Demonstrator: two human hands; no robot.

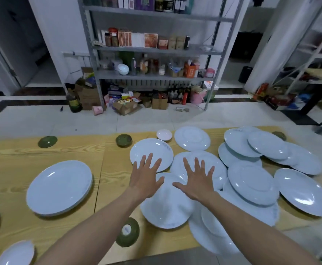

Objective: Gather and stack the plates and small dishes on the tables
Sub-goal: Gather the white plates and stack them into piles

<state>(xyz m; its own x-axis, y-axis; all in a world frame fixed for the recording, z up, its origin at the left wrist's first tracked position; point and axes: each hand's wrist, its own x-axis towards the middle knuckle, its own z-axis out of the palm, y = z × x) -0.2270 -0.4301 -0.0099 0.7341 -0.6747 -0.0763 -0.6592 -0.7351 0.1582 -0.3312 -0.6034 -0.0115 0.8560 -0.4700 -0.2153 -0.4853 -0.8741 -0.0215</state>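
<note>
Several white plates lie scattered and overlapping on the wooden tables (41,153). My left hand (145,174) hovers open, fingers spread, over the near rim of one white plate (156,148). My right hand (196,178) is open too, above a neighbouring plate (219,167). Below both hands lies an upturned white plate (167,209). A large plate (58,188) sits alone at the left. Small green dishes sit at the far left (47,141), the far middle (123,140) and the near edge (128,232). A small white dish (164,134) rests at the back.
A heap of overlapping plates (255,146) fills the right side, one plate (305,192) near the right edge. Plate rims (16,253) show at the lower left. Beyond the tables stand a metal shelf (156,48) with boxes and bottles, and cartons (125,106) on the tiled floor.
</note>
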